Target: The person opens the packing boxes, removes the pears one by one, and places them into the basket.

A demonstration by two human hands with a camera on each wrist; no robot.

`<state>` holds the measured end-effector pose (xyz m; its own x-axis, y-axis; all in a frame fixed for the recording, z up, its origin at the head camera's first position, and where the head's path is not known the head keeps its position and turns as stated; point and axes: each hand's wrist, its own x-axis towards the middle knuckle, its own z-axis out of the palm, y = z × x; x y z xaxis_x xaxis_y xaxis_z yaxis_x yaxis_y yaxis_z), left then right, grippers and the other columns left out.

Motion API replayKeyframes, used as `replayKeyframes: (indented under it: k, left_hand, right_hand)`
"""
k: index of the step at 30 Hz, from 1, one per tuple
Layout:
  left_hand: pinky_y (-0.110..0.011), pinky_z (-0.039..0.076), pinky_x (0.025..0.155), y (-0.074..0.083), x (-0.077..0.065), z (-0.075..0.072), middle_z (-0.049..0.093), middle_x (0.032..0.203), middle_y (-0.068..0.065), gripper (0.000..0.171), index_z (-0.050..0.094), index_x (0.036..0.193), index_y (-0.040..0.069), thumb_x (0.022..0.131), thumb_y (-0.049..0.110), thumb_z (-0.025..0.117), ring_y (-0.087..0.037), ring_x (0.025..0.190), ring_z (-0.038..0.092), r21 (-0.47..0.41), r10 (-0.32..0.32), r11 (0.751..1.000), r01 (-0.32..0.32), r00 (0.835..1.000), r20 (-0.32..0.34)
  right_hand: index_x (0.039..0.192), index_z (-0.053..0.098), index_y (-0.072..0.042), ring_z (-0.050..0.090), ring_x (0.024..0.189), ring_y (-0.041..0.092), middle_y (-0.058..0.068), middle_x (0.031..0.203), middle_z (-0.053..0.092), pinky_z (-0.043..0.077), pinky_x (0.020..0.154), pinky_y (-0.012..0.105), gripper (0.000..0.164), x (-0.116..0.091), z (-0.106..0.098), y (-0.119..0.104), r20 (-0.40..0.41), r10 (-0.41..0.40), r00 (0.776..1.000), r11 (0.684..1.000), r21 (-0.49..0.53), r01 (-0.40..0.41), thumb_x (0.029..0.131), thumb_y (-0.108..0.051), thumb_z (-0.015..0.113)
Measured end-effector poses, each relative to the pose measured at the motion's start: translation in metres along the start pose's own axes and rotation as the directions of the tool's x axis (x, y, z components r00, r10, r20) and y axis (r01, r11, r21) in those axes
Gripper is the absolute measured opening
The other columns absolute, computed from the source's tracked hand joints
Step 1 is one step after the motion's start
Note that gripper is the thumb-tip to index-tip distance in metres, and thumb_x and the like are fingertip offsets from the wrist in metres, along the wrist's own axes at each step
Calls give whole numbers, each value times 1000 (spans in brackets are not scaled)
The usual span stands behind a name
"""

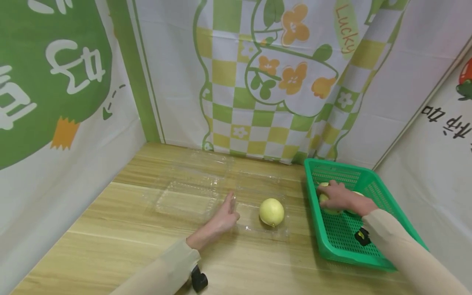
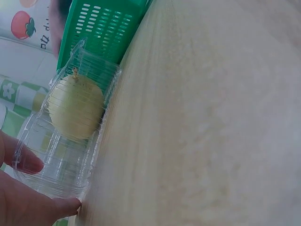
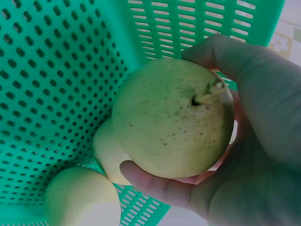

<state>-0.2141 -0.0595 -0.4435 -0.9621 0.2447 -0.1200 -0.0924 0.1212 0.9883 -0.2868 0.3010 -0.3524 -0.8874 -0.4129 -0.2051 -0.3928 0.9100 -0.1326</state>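
Note:
My right hand (image 1: 341, 197) reaches into the green basket (image 1: 322, 241) and grips a round yellow-green pear (image 3: 169, 117), its speckled skin and stem facing the wrist camera. Below it in the basket lie more pears (image 3: 83, 197). On the table, one pear (image 1: 271, 212) sits in a clear plastic container (image 2: 59, 176), toward its right end. With thumb and finger, my left hand (image 1: 220, 218) holds that container at its left end. Its clear lid (image 1: 258, 180) lies folded back behind it.
A second clear plastic container (image 1: 186, 199) stands open to the left, its lid (image 1: 208, 164) spread toward the back. Printed cloth (image 1: 239, 98) hangs behind the wooden table (image 1: 121, 229), and white panels rise at both sides.

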Motion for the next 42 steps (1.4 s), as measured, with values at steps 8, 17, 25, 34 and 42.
replayKeyframes:
  k: [8, 17, 25, 34, 42]
  left_hand:
    - [-56, 11, 123, 2, 0, 2, 8, 162, -27, 88, -4, 156, 2, 84, -9, 45, -43, 150, 12, 21, 10, 1000, -10, 1000, -13]
    - [-56, 8, 123, 1, 0, 1, 2, 163, -26, 88, -7, 156, 2, 84, -10, 43, -42, 151, 6, 2, 6, 1000, -6, 1000, 15]
    - [-55, 8, 123, 0, 0, 2, 1, 163, -24, 88, -7, 156, 4, 85, -9, 43, -41, 151, 6, -4, 0, 1000, 0, 1000, 16]
    - [-57, 9, 123, -1, 1, 1, 2, 163, -25, 87, -6, 157, 5, 87, -7, 43, -42, 151, 7, -14, 0, 1000, 0, 1000, 15]
    - [-59, 10, 122, -1, 1, 0, 4, 163, -25, 85, -5, 157, 6, 89, -5, 43, -43, 150, 8, -11, -4, 1000, 4, 1000, 13]
  right_hand:
    - [134, 51, 9, 49, 102, 56, 43, 122, 46, 48, 87, 66, 60, 8, 7, -3, 27, -5, 1000, 996, -85, 7, 83, -21, 63]
    - [135, 51, 7, 56, 101, 51, 39, 122, 51, 52, 84, 61, 64, 7, 15, 1, 64, -10, 998, 999, -48, 13, 83, -24, 70]
    - [120, 61, 1, 58, 96, 37, 23, 109, 61, 53, 78, 50, 41, 5, 6, 5, 28, -86, 996, 996, -21, 87, 86, -22, 66]
    - [119, 61, -3, 62, 98, 33, 17, 110, 66, 54, 78, 48, 31, -8, -24, -11, -39, -140, 989, 990, -12, 139, 98, -26, 57]
    - [124, 60, -2, 60, 107, 38, 20, 119, 61, 53, 85, 52, 33, -27, -33, -36, -141, -124, 982, 992, 16, 128, 99, -24, 57]
